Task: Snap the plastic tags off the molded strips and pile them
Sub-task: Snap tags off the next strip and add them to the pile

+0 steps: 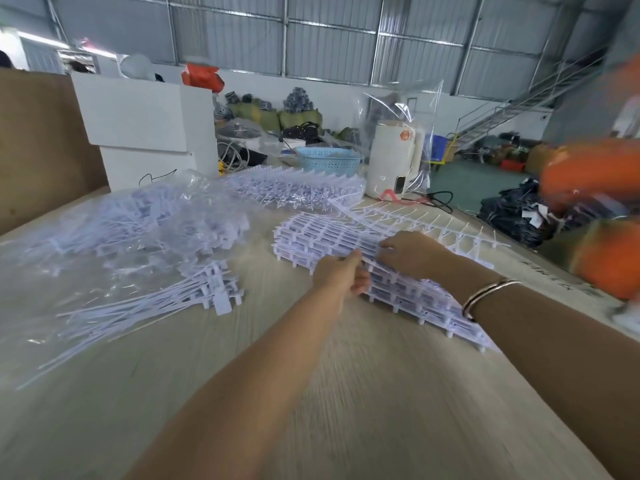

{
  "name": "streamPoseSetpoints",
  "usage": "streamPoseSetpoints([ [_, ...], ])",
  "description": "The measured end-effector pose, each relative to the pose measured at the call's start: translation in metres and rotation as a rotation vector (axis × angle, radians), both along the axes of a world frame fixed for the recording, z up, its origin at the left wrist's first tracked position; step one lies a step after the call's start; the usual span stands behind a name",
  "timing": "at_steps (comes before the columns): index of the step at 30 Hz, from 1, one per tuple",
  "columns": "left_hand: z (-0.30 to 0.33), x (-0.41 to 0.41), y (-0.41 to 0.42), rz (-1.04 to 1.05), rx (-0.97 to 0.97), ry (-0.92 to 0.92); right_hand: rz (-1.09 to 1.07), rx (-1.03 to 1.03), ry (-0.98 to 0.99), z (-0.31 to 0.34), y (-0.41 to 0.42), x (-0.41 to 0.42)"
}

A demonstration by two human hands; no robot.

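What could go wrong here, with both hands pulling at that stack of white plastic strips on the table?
The left hand and right hand work one layer of a tall stack of molded strips; a hard pull might drag or topple the whole stack. The bare runner frame lies right behind it, so its thin prongs could snag. Loose tags lie spread over clear plastic film, where new ones may slide and scatter.
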State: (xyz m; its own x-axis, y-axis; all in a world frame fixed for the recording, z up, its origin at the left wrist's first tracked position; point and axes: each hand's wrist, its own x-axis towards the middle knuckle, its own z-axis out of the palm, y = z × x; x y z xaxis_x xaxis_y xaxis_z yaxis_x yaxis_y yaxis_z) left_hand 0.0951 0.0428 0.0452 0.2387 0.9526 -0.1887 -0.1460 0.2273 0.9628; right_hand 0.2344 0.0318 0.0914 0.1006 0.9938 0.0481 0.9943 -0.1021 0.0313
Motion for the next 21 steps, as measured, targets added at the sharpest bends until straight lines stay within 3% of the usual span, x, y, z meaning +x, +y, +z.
streamPoseSetpoints([
  [10,-0.007,-0.02,-0.002,0.22,0.299,0.14,0.015,0.05,-0.011,-0.002,0.006,-0.006],
  [14,-0.01,-0.026,-0.003,0.108,0.155,0.119,0.123,0.203,-0.343,-0.013,0.0,-0.023],
  [17,-0.014,-0.028,-0.006,0.048,0.041,0.084,0.142,0.152,-0.281,-0.018,-0.004,-0.019],
  [21,-0.013,-0.028,-0.004,0.087,0.081,0.0,0.064,0.193,-0.247,-0.014,-0.001,-0.018],
])
